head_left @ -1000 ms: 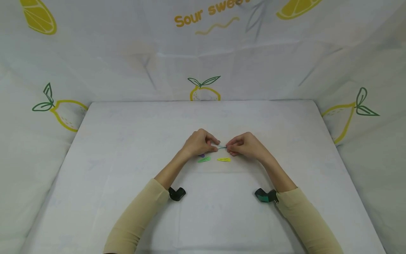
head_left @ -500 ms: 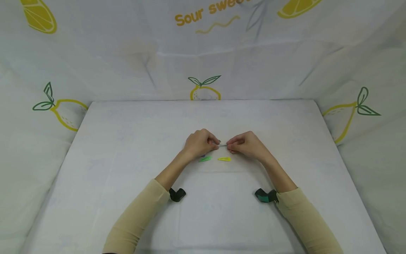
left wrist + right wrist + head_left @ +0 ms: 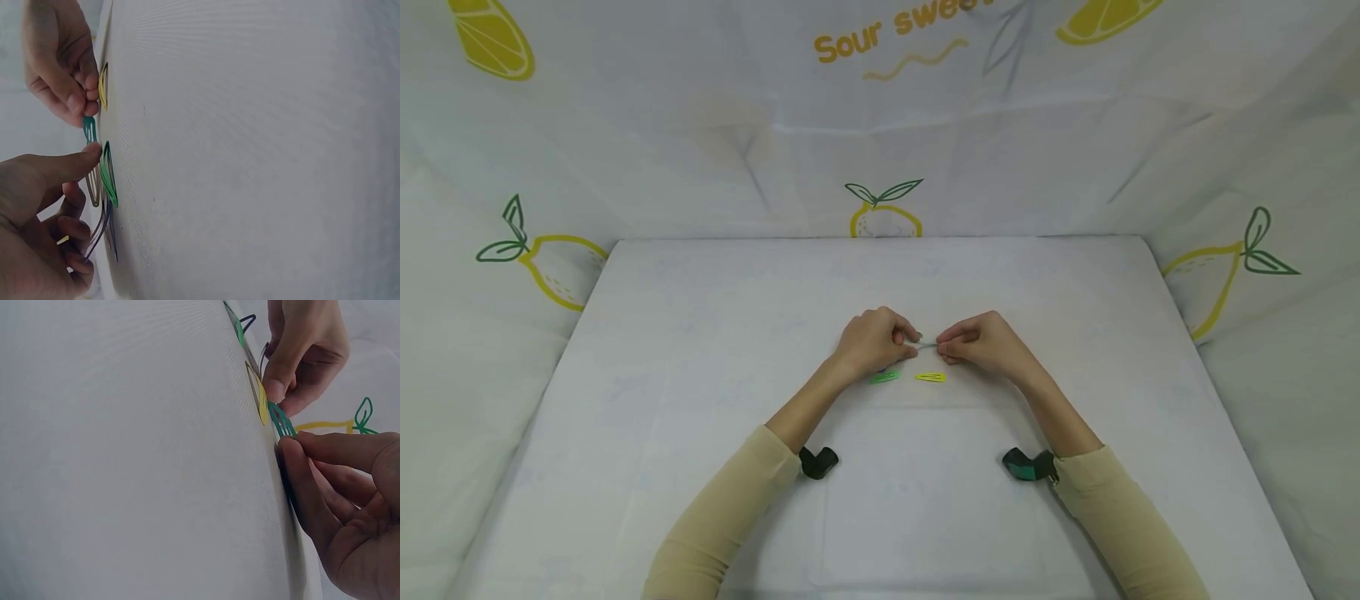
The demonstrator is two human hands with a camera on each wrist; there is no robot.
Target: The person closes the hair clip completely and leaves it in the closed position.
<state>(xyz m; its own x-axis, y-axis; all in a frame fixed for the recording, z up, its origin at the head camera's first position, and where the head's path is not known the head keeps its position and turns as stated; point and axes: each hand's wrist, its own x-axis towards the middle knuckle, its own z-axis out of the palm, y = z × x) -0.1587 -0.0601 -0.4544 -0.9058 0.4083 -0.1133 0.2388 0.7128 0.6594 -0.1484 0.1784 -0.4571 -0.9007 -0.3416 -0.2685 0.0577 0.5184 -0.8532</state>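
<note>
A teal snap hair clip (image 3: pixel 282 420) spans the gap between my hands, its middle showing between the fingertips. My right hand (image 3: pixel 981 343) pinches one end between thumb and index finger. The other end is between the thumb and fingers of my left hand (image 3: pixel 868 340), and the left thumb lies on it in the left wrist view. Just in front of the hands, a green hair clip (image 3: pixel 885 377) lies near the left hand and a yellow hair clip (image 3: pixel 931 377) lies to its right. Purple hair clips (image 3: pixel 100 234) sit under the left fingers, mostly hidden in the head view.
A white cloth covers the table (image 3: pixel 700 350). White curtains with lemon prints (image 3: pixel 886 222) hang behind it and at both sides. Dark wrist cameras (image 3: pixel 818 462) stick out inward from both sleeves.
The left hand has shifted slightly right and now covers more of the purple clip. The teal clip has changed its tilt a little between the fingers. The green and yellow clips stay put.
</note>
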